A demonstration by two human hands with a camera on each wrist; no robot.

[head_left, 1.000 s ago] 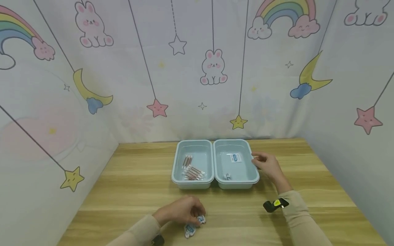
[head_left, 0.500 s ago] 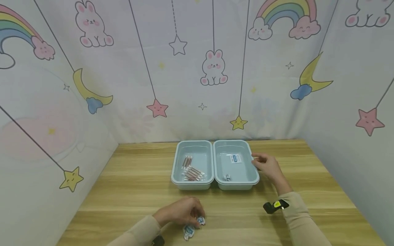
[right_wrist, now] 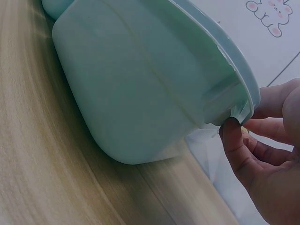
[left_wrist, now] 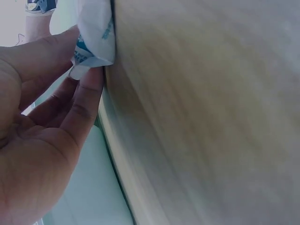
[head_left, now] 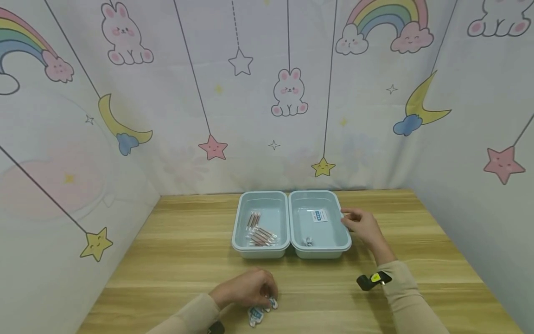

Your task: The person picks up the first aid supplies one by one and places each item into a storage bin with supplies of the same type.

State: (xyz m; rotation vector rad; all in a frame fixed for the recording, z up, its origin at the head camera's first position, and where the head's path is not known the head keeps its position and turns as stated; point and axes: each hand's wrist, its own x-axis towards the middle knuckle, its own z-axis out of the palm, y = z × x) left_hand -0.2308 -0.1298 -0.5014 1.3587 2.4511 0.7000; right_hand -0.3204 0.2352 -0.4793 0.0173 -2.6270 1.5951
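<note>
My left hand (head_left: 249, 287) is low over the table, pinching a small crumpled white-and-blue paper packet (head_left: 273, 303) between thumb and fingers. Just beside it on the wood lies another crumpled packet (head_left: 256, 316). In the left wrist view a white packet (left_wrist: 97, 33) sits at the fingertips. My right hand (head_left: 364, 225) grips the right rim of a light blue plastic bin (head_left: 329, 253); the right wrist view shows the thumb (right_wrist: 230, 136) under that rim. Inside this bin are a flat white-and-blue packet (head_left: 320, 215) and a small crumpled one (head_left: 308, 241).
A second light blue bin (head_left: 262, 253) stands against the first on its left, with several clear-wrapped brownish sticks (head_left: 263, 235) in it. Behind both bins hangs a printed cloth wall (head_left: 250, 171), and similar walls flank the wooden table (head_left: 187, 260).
The packet under my left fingers has shifted slightly and is more covered by them. My right hand stays at the bin's rim.
</note>
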